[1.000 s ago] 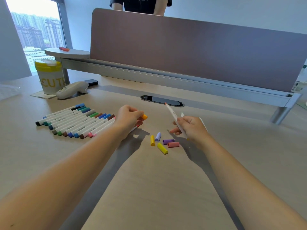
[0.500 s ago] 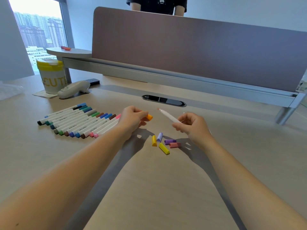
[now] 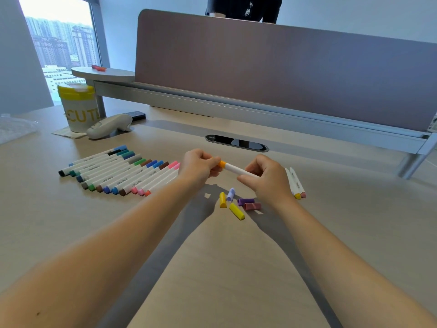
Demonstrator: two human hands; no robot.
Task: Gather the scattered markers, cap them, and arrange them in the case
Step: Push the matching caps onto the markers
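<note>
My left hand [image 3: 201, 168] pinches an orange cap [image 3: 221, 164] that meets the tip end of a white marker [image 3: 236, 168]. My right hand [image 3: 268, 179] grips that marker's barrel above the desk. Left of my hands, a row of several capped markers [image 3: 118, 172] lies side by side. Just below my hands lie several loose caps: two yellow caps [image 3: 222, 199], a lilac cap [image 3: 231, 194], a purple cap [image 3: 246, 201] and a pink cap [image 3: 252, 206]. Two uncapped white markers [image 3: 294, 183] rest to the right of my right hand. No case is in view.
A white cup with a yellow lid [image 3: 78, 107] and a white handheld device [image 3: 108, 126] stand at the back left. A desk divider panel [image 3: 283, 74] runs across the back above a black cable slot [image 3: 236, 143]. A person stands behind the divider.
My right hand turned the white marker from upright to level and brought it left. My left hand carried the orange cap right, and cap and marker tip now meet.
</note>
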